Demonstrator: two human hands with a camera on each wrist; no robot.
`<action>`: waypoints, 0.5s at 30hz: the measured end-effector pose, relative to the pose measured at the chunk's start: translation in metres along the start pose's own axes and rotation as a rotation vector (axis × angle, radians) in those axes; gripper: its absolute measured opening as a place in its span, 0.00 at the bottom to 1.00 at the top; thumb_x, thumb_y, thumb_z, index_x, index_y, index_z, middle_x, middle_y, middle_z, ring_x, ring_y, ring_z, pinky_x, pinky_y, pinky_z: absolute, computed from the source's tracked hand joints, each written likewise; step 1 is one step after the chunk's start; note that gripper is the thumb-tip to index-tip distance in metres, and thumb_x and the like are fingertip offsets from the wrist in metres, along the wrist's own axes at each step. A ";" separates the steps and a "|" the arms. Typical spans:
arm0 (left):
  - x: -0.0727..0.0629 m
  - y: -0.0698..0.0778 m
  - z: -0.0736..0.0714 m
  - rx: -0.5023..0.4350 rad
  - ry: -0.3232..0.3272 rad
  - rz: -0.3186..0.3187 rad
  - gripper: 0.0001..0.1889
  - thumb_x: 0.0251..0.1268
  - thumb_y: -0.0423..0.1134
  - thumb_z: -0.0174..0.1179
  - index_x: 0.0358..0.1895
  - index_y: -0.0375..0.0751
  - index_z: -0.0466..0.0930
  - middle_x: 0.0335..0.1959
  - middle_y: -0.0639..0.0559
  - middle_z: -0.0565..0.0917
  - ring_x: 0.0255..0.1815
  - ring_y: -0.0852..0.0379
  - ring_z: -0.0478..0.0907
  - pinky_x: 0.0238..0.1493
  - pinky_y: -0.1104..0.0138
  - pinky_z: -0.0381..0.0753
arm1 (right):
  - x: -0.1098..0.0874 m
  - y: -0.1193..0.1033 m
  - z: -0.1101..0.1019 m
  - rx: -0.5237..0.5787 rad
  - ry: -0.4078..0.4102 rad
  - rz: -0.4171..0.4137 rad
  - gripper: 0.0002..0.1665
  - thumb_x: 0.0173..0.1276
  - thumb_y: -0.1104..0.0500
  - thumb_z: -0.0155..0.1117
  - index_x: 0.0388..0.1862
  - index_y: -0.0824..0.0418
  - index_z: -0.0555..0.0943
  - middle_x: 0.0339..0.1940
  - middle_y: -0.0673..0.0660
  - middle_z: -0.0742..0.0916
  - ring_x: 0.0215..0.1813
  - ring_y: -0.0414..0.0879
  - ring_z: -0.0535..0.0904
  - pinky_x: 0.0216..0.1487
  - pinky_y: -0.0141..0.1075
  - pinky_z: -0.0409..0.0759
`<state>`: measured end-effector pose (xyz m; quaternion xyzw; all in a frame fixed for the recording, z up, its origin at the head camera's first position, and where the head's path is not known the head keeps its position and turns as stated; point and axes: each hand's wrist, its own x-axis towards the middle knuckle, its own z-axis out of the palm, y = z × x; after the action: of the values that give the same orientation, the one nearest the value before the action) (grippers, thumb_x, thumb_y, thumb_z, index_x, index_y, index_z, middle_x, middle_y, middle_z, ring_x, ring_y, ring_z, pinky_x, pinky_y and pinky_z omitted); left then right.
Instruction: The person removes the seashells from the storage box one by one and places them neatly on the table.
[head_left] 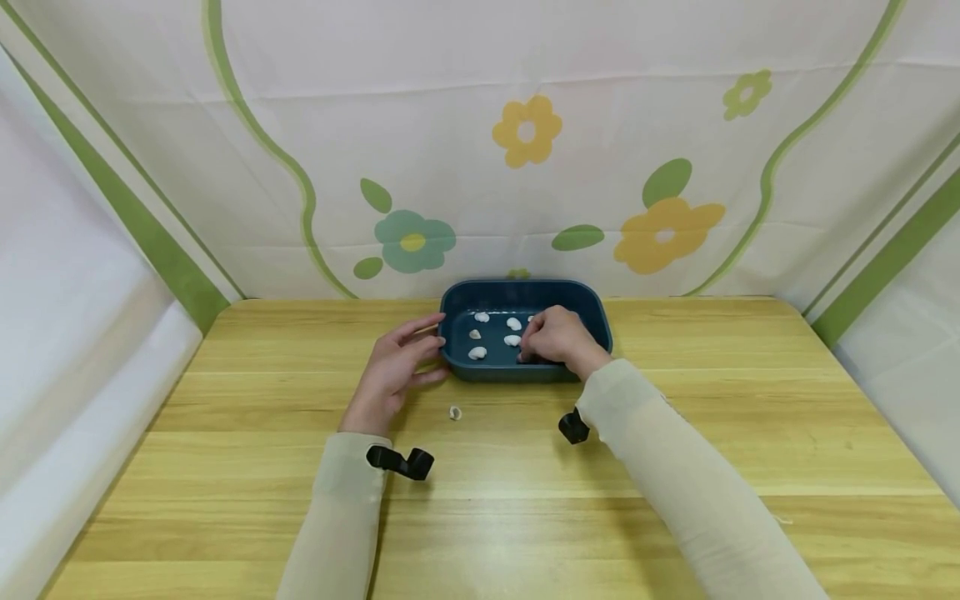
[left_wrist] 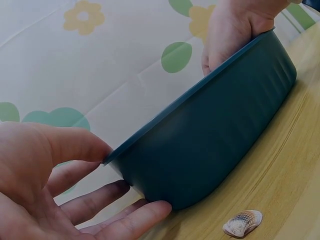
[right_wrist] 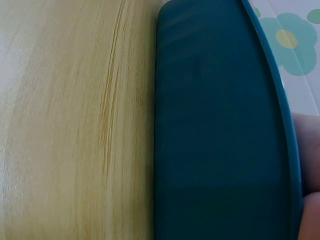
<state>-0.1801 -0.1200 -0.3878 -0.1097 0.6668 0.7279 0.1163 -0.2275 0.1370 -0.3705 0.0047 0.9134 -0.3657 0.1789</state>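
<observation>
A dark teal basin [head_left: 495, 374] stands at the back of the wooden table, with several small white seashells [head_left: 477, 353] spread over its floor. My left hand [head_left: 396, 365] touches the basin's left end. In the left wrist view its thumb meets the rim and the extended fingers [left_wrist: 135, 220] rest against the outer wall. Over the front wall, my right hand [head_left: 558, 337] reaches into the basin, fingers bent down toward the floor. Its fingertips are obscured, so whether they pinch a shell cannot be seen. A ribbed brown-and-white seashell [left_wrist: 243, 223] lies on the table before the basin.
The wooden table [head_left: 480, 533] extends in front and to both sides. Behind the basin hangs a white curtain [head_left: 450, 150] with printed flowers, and more fabric closes off the left and right. Each sleeve carries a black wrist mount [head_left: 574, 427].
</observation>
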 end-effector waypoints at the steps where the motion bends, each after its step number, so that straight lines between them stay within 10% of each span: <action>1: 0.000 0.000 0.000 -0.001 0.000 0.000 0.23 0.80 0.33 0.61 0.74 0.51 0.81 0.74 0.44 0.81 0.62 0.45 0.85 0.60 0.47 0.89 | 0.000 0.000 0.000 0.006 0.002 0.004 0.06 0.72 0.63 0.70 0.34 0.58 0.91 0.62 0.58 0.90 0.59 0.54 0.85 0.49 0.38 0.85; 15: 0.000 0.000 0.000 -0.001 -0.003 -0.004 0.23 0.80 0.33 0.60 0.74 0.51 0.80 0.75 0.44 0.80 0.64 0.44 0.84 0.61 0.47 0.89 | 0.001 0.003 -0.004 0.198 0.007 0.002 0.03 0.71 0.63 0.75 0.40 0.62 0.92 0.52 0.61 0.91 0.40 0.48 0.89 0.48 0.39 0.90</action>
<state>-0.1802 -0.1204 -0.3880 -0.1101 0.6660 0.7281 0.1188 -0.2293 0.1422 -0.3703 0.0244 0.8734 -0.4540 0.1747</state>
